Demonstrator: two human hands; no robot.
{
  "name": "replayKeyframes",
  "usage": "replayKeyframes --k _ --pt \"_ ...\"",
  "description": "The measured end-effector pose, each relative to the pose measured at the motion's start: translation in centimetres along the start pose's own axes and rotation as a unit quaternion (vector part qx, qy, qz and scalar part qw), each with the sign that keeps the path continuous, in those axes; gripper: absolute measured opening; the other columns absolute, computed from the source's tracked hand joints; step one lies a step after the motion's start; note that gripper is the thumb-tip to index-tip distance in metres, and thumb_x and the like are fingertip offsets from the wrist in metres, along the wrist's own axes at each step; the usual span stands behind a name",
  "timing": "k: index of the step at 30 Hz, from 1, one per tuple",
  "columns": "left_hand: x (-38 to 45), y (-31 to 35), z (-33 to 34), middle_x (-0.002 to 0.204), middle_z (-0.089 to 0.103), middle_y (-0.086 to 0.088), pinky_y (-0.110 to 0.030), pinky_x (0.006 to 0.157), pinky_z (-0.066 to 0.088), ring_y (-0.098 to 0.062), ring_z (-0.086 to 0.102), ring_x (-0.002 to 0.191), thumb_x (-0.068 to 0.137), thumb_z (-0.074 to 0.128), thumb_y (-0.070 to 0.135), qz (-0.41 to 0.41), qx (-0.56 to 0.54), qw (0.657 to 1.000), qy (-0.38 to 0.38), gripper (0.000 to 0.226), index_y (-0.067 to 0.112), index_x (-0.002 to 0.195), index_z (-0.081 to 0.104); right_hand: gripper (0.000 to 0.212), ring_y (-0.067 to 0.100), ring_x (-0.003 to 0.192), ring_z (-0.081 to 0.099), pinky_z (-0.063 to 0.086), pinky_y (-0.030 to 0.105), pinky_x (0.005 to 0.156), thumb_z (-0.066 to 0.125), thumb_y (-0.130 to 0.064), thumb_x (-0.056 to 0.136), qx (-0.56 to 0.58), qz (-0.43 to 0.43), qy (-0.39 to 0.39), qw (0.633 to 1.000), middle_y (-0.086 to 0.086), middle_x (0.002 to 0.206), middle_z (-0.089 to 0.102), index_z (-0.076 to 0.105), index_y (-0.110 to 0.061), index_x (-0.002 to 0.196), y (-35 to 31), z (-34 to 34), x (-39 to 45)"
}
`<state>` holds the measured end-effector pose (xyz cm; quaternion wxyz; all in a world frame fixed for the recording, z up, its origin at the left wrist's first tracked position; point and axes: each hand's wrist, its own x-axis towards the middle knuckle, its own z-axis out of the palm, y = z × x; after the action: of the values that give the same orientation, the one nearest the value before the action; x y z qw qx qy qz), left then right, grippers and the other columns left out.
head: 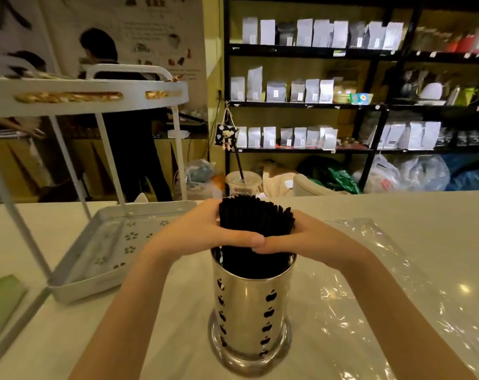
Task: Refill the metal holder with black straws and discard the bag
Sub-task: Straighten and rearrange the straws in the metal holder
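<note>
A shiny metal holder [251, 308] with apple-shaped cutouts stands upright on the white counter in front of me. A thick bundle of black straws [256, 215] sits in it, tops sticking well above the rim. My left hand [205, 231] and my right hand [296, 239] wrap around the bundle from both sides just above the rim, fingertips meeting at the front. The clear plastic bag [370, 270] lies flat and crinkled on the counter, under and to the right of the holder.
A white perforated tray [101, 250] of a tiered rack sits to the left, its upper shelf [85, 91] overhead. A lidded iced drink [243, 185] with a straw stands behind the holder. Dark shelves of pouches line the back wall; a person stands far left.
</note>
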<state>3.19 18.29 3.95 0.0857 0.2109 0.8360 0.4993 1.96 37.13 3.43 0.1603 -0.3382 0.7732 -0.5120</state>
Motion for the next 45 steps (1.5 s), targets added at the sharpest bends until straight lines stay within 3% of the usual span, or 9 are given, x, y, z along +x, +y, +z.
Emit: replayKeyframes --k 4,14,20,26,30,32,38,42,45 --pt "-0.1 0.3 0.7 0.105 0.069 0.007 -0.015 0.08 0.052 -0.002 0.065 0.096 0.068 0.076 0.021 0.043 -0.009 0.999 -0.009 0.042 0.038 0.103 0.061 0.029 -0.006 0.095 0.064 0.05 0.011 0.077 0.063 -0.029 0.077 -0.003 -0.009 0.002 1.0 -0.023 0.094 0.069 0.06 -0.044 0.101 -0.5 0.1 -0.5" --pt "-1.1 1.2 1.8 0.13 0.052 0.02 -0.021 0.1 0.043 0.004 0.048 0.12 0.067 0.061 0.059 0.094 0.068 0.993 -0.003 0.069 0.043 0.131 0.038 0.023 0.004 0.102 0.063 0.049 0.015 0.083 0.054 -0.031 0.087 -0.032 -0.062 -0.024 0.997 -0.015 0.106 0.068 0.059 -0.037 0.108 -1.8 0.2 -2.2" --pt "-2.2 1.1 1.6 0.144 0.023 0.034 -0.032 0.115 0.023 0.012 0.02 0.133 0.054 0.066 0.061 0.059 0.162 0.985 -0.014 0.085 0.057 0.13 0.027 0.027 -0.001 0.088 0.059 0.046 0.012 0.076 0.059 -0.007 0.086 -0.103 -0.083 -0.064 0.989 -0.012 0.094 0.061 0.058 -0.022 0.109 -3.1 1.0 -2.3" --pt "-3.1 1.9 1.9 0.149 0.006 0.033 -0.03 0.117 0.016 0.012 0.005 0.137 0.047 0.068 0.064 0.054 0.215 0.975 -0.033 0.103 0.053 0.135 0.016 0.056 -0.013 0.113 0.042 0.038 0.007 0.092 0.074 -0.027 0.074 -0.135 -0.049 -0.052 0.988 -0.03 0.123 0.043 0.043 -0.058 0.109 -2.4 0.5 -3.3" --pt "-4.0 2.6 1.6 0.134 0.02 0.049 -0.002 0.102 0.019 0.024 0.015 0.127 0.047 0.07 0.061 0.085 0.227 0.97 -0.011 0.087 0.069 0.12 0.024 0.063 -0.005 0.123 0.042 0.038 0.027 0.105 0.076 -0.043 0.066 -0.188 -0.034 -0.012 0.982 -0.025 0.131 0.049 0.048 -0.047 0.122 -2.7 -0.2 -3.9" --pt "-4.4 3.0 1.1 0.125 0.036 0.048 0.004 0.091 0.028 0.024 0.029 0.12 0.048 0.07 0.059 0.093 0.21 0.973 0.021 0.078 0.065 0.117 0.033 0.058 -0.005 0.121 0.046 0.037 0.03 0.107 0.076 -0.044 0.065 -0.2 -0.028 0.037 0.979 -0.023 0.127 0.056 0.054 -0.044 0.119 -3.0 -0.8 -4.3" --pt "-4.6 3.7 1.6 0.116 0.055 0.035 -0.001 0.088 0.039 0.014 0.05 0.111 0.059 0.062 0.059 0.117 0.165 0.976 0.084 0.056 0.049 0.113 0.052 0.027 0.001 0.089 0.065 0.05 0.021 0.086 0.078 -0.02 0.068 -0.189 -0.072 0.123 0.972 -0.014 0.091 0.073 0.071 -0.036 0.088 -3.9 -1.3 -5.6" --pt "-4.1 3.9 2.8 0.108 0.065 0.021 -0.026 0.086 0.052 -0.001 0.059 0.103 0.068 0.054 0.059 0.133 0.178 0.971 0.09 0.043 0.046 0.109 0.057 0.028 -0.003 0.083 0.063 0.047 0.008 0.076 0.075 -0.02 0.071 -0.218 -0.089 0.148 0.961 -0.022 0.073 0.071 0.066 -0.045 0.082 -3.9 -1.1 -5.6" --pt "-3.9 4.0 3.4 0.103 0.069 0.015 -0.036 0.082 0.053 -0.005 0.062 0.099 0.075 0.046 0.056 0.134 0.148 0.976 0.086 0.036 0.044 0.106 0.061 0.024 -0.003 0.084 0.063 0.048 0.008 0.076 0.072 -0.021 0.073 -0.223 -0.092 0.15 0.959 -0.02 0.079 0.07 0.067 -0.041 0.085 -4.0 -1.1 -5.6"
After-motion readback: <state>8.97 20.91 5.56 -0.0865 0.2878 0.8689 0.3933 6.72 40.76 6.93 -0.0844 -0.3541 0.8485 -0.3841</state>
